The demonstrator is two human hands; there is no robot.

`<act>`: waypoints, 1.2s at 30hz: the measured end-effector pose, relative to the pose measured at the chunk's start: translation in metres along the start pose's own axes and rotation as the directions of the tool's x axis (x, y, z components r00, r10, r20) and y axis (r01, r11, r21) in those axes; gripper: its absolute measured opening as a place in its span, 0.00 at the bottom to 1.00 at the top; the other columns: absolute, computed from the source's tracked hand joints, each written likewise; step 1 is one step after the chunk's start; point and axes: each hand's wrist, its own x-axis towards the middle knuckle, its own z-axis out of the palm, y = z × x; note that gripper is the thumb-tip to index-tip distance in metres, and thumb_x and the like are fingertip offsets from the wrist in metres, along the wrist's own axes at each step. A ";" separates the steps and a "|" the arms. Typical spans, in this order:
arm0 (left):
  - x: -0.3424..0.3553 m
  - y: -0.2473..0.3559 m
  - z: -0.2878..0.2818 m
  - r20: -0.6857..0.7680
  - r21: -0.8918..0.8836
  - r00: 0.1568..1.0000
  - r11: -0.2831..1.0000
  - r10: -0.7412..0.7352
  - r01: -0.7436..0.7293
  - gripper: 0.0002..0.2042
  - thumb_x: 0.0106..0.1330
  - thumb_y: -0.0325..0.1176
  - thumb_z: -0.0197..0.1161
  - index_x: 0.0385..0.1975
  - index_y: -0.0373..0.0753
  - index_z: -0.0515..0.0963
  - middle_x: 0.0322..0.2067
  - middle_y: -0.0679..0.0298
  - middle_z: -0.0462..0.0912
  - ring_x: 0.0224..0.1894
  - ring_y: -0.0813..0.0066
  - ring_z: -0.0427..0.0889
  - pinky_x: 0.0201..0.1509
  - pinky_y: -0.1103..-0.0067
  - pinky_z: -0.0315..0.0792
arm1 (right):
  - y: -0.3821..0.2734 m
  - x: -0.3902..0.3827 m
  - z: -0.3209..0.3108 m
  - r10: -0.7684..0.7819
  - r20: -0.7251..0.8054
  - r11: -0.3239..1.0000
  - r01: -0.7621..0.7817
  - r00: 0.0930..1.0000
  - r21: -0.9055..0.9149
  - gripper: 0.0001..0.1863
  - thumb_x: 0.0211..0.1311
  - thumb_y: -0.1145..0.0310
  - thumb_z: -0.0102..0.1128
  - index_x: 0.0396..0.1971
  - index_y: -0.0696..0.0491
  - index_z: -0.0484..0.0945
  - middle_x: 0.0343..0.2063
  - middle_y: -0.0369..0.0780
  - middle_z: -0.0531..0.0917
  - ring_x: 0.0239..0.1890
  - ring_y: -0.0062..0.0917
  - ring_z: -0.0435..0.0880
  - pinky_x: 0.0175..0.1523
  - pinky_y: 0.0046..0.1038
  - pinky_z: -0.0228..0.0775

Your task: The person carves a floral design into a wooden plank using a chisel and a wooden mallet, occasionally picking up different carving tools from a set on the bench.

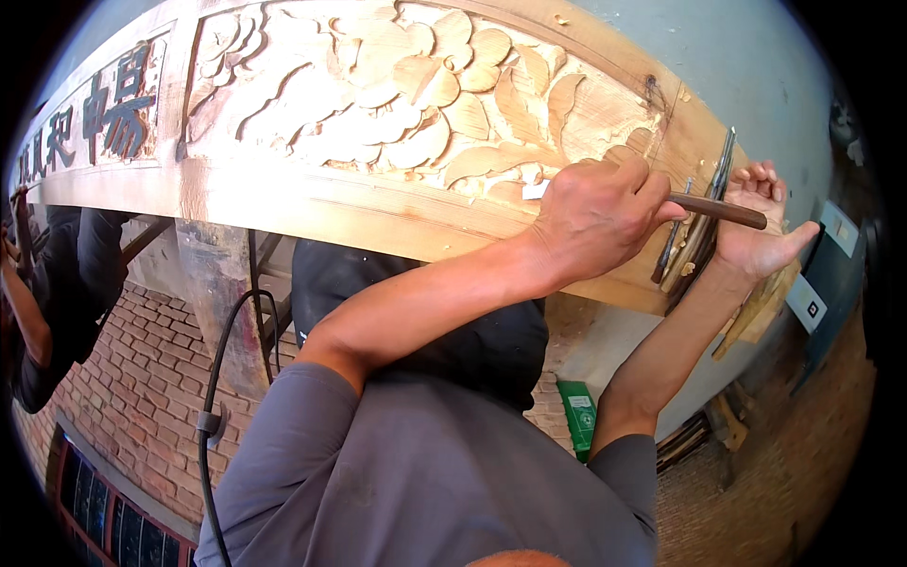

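My left hand (605,222) is closed around a carving chisel and rests low over the right end of a carved wooden board (406,213). The chisel's brown round handle (723,210) sticks out to the right of that fist. Its blade is hidden under the hand. Beside the handle's butt end, my right hand (756,227) is open, palm turned toward it and fingers apart. Whether the palm touches the butt I cannot tell. Raised flowers and leaves (463,90) cover the panel just beyond my left hand. Between my hands lie several slim carving tools (697,241).
Dark carved characters (128,104) fill a panel at far left. Another person's arm (28,312) shows at the left edge. A black cable (206,472) hangs near my left arm. A green box (576,416) sits below the board. Wooden pieces (727,425) lie lower right.
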 end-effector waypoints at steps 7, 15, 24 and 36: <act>0.000 -0.004 0.001 -0.069 0.016 0.997 0.999 -0.030 0.031 0.17 0.72 0.48 0.70 0.28 0.45 0.76 0.25 0.66 0.72 0.21 0.66 0.79 0.22 0.71 0.70 | -0.024 0.023 0.013 0.443 0.478 0.867 -0.228 0.758 -0.442 0.41 0.82 0.29 0.28 0.27 0.53 0.71 0.42 0.52 0.84 0.49 0.43 0.81 0.63 0.47 0.71; -0.004 0.001 -0.009 -0.019 0.047 1.000 0.999 -0.016 0.017 0.16 0.75 0.48 0.68 0.29 0.45 0.76 0.26 0.65 0.73 0.22 0.66 0.79 0.22 0.72 0.70 | -0.032 0.022 0.030 0.508 0.431 0.769 -0.167 0.746 -0.616 0.44 0.82 0.29 0.22 0.26 0.54 0.72 0.42 0.52 0.86 0.48 0.43 0.85 0.66 0.46 0.74; -0.005 -0.001 -0.011 -0.038 0.036 0.998 0.998 -0.054 0.055 0.16 0.74 0.47 0.68 0.28 0.45 0.76 0.26 0.64 0.73 0.21 0.65 0.79 0.23 0.71 0.70 | -0.035 0.026 0.040 0.493 0.381 0.709 -0.107 0.782 -0.697 0.45 0.84 0.32 0.22 0.25 0.56 0.74 0.41 0.54 0.87 0.48 0.39 0.87 0.65 0.40 0.77; -0.008 -0.002 -0.016 -0.071 -0.027 0.997 0.999 -0.027 0.025 0.15 0.74 0.43 0.68 0.28 0.43 0.75 0.25 0.65 0.73 0.21 0.65 0.78 0.23 0.71 0.69 | -0.038 0.020 0.048 0.398 0.412 0.721 -0.002 0.820 -0.693 0.47 0.82 0.30 0.20 0.24 0.57 0.73 0.41 0.53 0.87 0.49 0.40 0.86 0.67 0.42 0.75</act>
